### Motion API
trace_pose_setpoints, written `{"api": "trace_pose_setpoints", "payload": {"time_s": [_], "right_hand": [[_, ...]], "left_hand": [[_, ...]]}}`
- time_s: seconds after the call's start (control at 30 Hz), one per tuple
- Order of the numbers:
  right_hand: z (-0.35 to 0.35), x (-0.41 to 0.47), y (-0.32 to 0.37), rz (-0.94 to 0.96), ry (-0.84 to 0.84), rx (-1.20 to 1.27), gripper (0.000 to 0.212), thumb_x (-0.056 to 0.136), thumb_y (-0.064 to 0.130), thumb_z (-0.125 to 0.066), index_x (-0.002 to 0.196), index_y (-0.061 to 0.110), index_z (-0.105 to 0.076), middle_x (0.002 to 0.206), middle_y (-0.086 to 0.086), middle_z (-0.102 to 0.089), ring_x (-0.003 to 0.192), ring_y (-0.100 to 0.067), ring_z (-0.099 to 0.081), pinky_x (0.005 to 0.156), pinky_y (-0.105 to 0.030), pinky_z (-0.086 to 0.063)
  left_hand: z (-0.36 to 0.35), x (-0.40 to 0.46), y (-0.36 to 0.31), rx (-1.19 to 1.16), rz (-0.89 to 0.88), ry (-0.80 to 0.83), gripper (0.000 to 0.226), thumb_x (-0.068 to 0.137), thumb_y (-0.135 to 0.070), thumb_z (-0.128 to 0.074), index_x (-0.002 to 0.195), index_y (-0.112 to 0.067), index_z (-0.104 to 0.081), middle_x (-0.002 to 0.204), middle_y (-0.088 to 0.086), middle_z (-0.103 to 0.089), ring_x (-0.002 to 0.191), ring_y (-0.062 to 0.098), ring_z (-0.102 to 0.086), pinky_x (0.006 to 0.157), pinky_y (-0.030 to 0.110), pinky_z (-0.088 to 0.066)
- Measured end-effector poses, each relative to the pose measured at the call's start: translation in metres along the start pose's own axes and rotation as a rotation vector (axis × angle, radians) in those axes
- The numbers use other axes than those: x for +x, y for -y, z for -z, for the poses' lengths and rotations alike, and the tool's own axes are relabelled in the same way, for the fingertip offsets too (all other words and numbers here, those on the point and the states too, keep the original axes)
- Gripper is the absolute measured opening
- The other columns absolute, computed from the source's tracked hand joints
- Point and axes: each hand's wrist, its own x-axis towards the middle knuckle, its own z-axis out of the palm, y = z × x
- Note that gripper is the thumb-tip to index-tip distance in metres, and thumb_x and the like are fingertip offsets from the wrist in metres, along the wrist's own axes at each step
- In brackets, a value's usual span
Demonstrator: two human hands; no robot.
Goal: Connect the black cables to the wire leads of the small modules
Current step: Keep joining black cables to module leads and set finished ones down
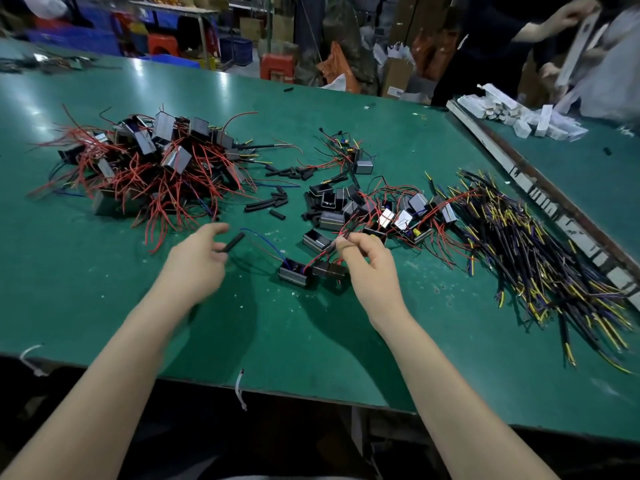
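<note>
My left hand (199, 258) pinches a short black tube (232, 242) between thumb and fingers, just above the green table (104, 306). My right hand (363, 259) is closed on the red wire leads (320, 256) of a small module (293, 274) that lies in front of me; a second small module (329, 270) sits against it, partly hidden by my hand. A blue lead (263, 237) arcs from the module toward the tube. The black cables (540, 254) with yellow and purple ends lie in a heap at the right.
A large pile of modules with red wires (149, 161) fills the left of the table. A smaller cluster of modules (381, 209) and loose black tubes (270, 202) lie in the middle. A metal rail (533, 188) runs along the right. Another person (519, 36) works at the far right.
</note>
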Motion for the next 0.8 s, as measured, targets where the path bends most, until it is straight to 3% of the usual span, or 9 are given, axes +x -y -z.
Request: {"api": "trace_pose_setpoints", "payload": {"time_s": [0.1,0.17,0.23,0.37,0.47,0.67,0.8], "right_hand": [[0.002,0.001,0.001,-0.028,0.001,0.082,0.036,0.092,0.016,-0.045,0.061,0.029,-0.058,0.083,0.005,-0.058,0.095,-0.012,-0.053,0.088,-0.021,-0.039],[0.003,-0.001,0.003,0.014,0.025,0.077,0.035,0.092,0.021,-0.042,0.058,0.026,-0.05,0.069,0.006,-0.048,0.072,-0.007,-0.047,0.07,-0.013,-0.038],[0.003,-0.003,0.003,0.058,0.044,0.019,0.038,0.098,0.029,-0.041,0.062,0.023,-0.047,0.062,0.011,-0.041,0.063,-0.007,-0.039,0.06,-0.02,-0.032],[0.006,-0.008,0.003,0.102,0.043,-0.045,0.03,0.1,0.035,-0.045,0.073,0.029,-0.058,0.065,0.023,-0.053,0.071,-0.005,-0.043,0.066,-0.024,-0.031],[0.007,-0.011,0.004,0.116,0.045,0.03,0.023,0.099,0.03,-0.047,0.084,0.023,-0.063,0.075,0.017,-0.059,0.069,-0.001,-0.048,0.068,-0.024,-0.036],[0.008,-0.012,0.003,0.133,0.032,0.076,0.027,0.1,0.033,-0.045,0.083,0.024,-0.064,0.071,0.015,-0.056,0.067,-0.003,-0.047,0.065,-0.021,-0.038],[0.01,-0.012,0.001,0.196,-0.077,-0.026,0.011,0.095,0.041,-0.051,0.087,0.038,-0.058,0.07,0.02,-0.06,0.063,-0.001,-0.051,0.062,-0.025,-0.042]], "left_hand": [[-0.008,-0.01,-0.028,-0.487,-0.031,0.19,0.032,0.091,-0.004,-0.058,0.118,-0.022,-0.057,0.098,0.005,-0.067,0.081,0.01,-0.06,0.068,0.019,-0.042],[-0.013,-0.012,-0.045,-0.603,-0.042,0.258,0.025,0.088,-0.012,-0.063,0.107,-0.028,-0.062,0.095,0.001,-0.07,0.071,0.0,-0.059,0.059,0.015,-0.038],[-0.02,-0.012,-0.059,-0.626,-0.058,0.256,0.02,0.088,-0.015,-0.063,0.1,-0.03,-0.063,0.094,-0.004,-0.07,0.069,-0.003,-0.058,0.057,0.018,-0.036],[-0.033,-0.01,-0.08,-0.766,-0.063,0.246,0.011,0.092,-0.017,-0.058,0.091,-0.027,-0.063,0.082,-0.011,-0.069,0.069,-0.001,-0.061,0.055,0.015,-0.036],[-0.039,-0.01,-0.091,-0.862,-0.043,0.275,0.017,0.096,-0.021,-0.053,0.083,-0.023,-0.064,0.07,-0.014,-0.068,0.067,-0.001,-0.059,0.052,0.012,-0.033],[-0.046,-0.009,-0.098,-0.947,0.01,0.306,0.014,0.095,-0.022,-0.054,0.088,-0.022,-0.065,0.076,-0.012,-0.069,0.072,-0.001,-0.061,0.053,0.012,-0.034],[-0.048,-0.012,-0.099,-0.99,0.028,0.277,0.012,0.094,-0.021,-0.055,0.088,-0.021,-0.065,0.073,-0.012,-0.07,0.066,-0.002,-0.061,0.05,0.01,-0.036]]}}
